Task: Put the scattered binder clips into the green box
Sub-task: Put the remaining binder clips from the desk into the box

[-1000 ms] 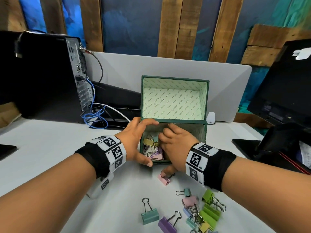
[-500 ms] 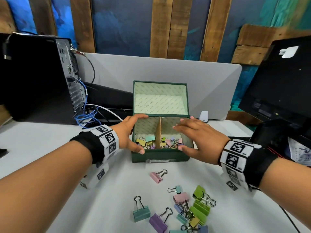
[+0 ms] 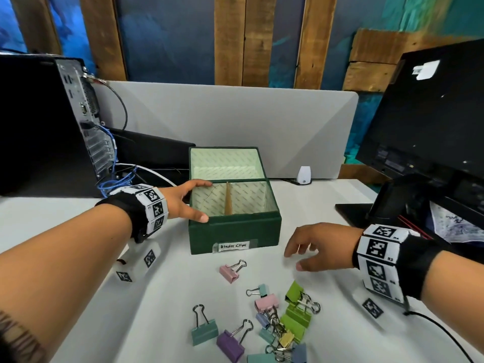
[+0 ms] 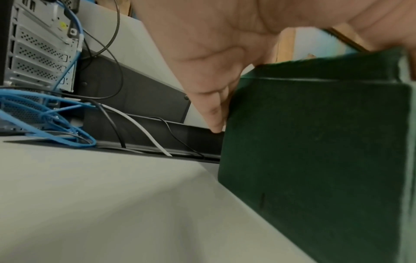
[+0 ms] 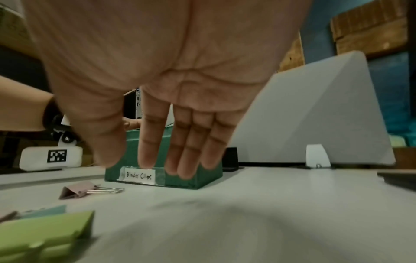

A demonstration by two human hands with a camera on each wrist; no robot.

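The left hand (image 3: 183,203) grips the open green box (image 3: 235,231) by its left wall, the right hand (image 3: 322,244) hovers loose and empty nearby, and many binder clips (image 3: 272,320) lie scattered on the surface (image 3: 78,284), unboxed

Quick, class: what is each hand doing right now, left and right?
Left hand: holds the green box at its left rim, thumb and fingers around the wall.
Right hand: open, holding nothing.
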